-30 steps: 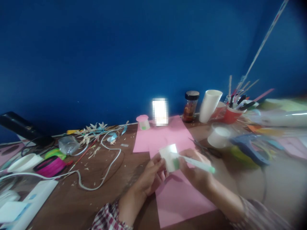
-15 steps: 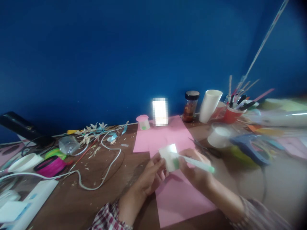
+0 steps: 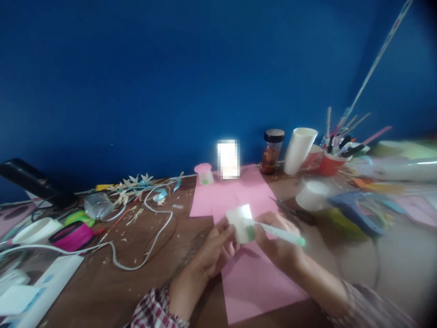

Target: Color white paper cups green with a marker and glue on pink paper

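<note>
White and green, a small cup [image 3: 241,226] is clasped by the left hand [image 3: 217,246] over pink paper [image 3: 262,289]; at the cup's three o'clock, a marker [image 3: 284,234] is gripped by the right hand [image 3: 278,249].

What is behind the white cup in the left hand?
Pink paper shows past the top edge of the white cup; whatever it and the left hand cover cannot be seen.

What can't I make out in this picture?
All in the head view:
- Pen: whether its tip touches the white piece; blur at the right hand.
- Left hand: some fingertips, hidden by the white piece.
- Bright patch: what it is; pixelation.
- Black object: its far end; left edge.
- Sticks' lower ends: red cup.
</note>
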Tool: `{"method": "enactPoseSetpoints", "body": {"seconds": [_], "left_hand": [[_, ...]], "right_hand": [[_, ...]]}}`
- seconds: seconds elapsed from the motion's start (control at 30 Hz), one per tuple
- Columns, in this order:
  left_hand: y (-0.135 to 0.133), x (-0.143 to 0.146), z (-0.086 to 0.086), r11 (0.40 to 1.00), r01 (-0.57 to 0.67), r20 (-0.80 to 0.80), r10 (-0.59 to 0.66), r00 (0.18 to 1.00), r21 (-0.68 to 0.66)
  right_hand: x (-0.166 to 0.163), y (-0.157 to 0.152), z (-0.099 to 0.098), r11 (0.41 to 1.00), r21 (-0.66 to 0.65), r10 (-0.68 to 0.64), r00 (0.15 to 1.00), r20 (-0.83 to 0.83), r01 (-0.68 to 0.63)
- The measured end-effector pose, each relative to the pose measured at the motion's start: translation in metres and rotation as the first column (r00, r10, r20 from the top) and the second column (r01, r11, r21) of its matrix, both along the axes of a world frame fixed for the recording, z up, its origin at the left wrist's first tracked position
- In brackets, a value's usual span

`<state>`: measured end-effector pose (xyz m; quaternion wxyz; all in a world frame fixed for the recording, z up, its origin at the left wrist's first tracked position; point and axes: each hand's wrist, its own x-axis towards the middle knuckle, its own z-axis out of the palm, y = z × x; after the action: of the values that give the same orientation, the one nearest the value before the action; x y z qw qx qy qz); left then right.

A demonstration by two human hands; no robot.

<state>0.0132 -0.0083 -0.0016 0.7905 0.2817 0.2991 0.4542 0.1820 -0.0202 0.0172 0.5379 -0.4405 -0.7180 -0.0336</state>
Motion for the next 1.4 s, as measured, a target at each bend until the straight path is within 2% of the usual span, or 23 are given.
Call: {"method": "enactPoseSetpoints", "body": {"seconds": [1.27,1.33,1.4], "left_hand": [[0.0015,-0.002,-0.0034,1.0,-0.018,0.021,0.018,1.0,-0.006],[0.002,-0.0017,-0.002,0.999,-0.028,0.037,0.029,0.999,-0.029],[0.0029,-0.0016,-0.0001,0.996,-0.035,0.061,0.04,0.997,-0.087]], "right_hand": [[-0.0034,-0.0011,0.0035,1.0,0.006,0.008,0.999,0.042,-0.008],[-0.0033,-0.0011,0.0027,1.0,-0.013,0.014,1.0,-0.006,-0.014],[-0.0029,-0.0007,0.0029,0.999,-0.042,-0.005,0.992,-0.126,0.0]]}}
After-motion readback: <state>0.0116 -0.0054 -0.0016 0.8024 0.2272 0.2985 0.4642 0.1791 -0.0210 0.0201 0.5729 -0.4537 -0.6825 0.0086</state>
